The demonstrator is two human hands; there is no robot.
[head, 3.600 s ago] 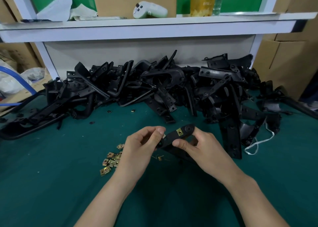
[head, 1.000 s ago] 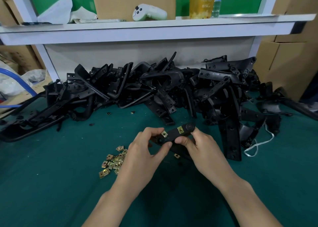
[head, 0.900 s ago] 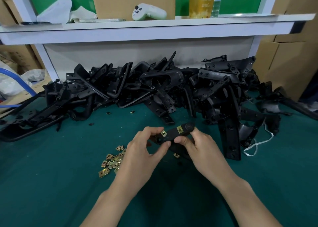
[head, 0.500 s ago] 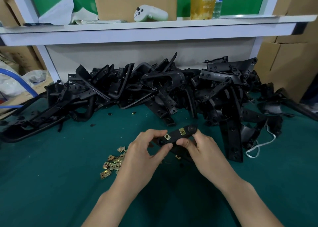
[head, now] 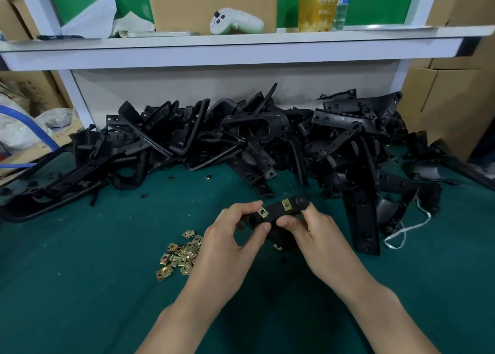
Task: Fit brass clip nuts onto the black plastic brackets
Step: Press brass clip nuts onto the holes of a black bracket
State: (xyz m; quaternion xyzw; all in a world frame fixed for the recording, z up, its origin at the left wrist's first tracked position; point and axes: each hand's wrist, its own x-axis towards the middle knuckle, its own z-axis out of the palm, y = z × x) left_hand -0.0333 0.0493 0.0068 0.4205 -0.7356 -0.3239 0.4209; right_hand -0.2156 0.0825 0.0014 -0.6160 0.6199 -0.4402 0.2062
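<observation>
At the far left a blue hose (head: pixel 34 128) curves past the edge of the green worktop (head: pixel 80 286). Along the back of the worktop lies a long pile of black brackets (head: pixel 166 142), with two stray nuts on the cloth just in front of it. Nearer me sits a small heap of brass clip nuts (head: pixel 182 254), just left of my left hand (head: pixel 230 243). That hand pinches the left end of one black bracket (head: pixel 274 211), which I hold above the cloth in the middle, forefinger and thumb closing on a clip nut (head: pixel 262 212) seated there. A second clip nut (head: pixel 286 205) sits further along the same bracket. My right hand (head: pixel 318 235) pinches the bracket's right end, thumb in front. A white string (head: pixel 401 233) lies beyond.
</observation>
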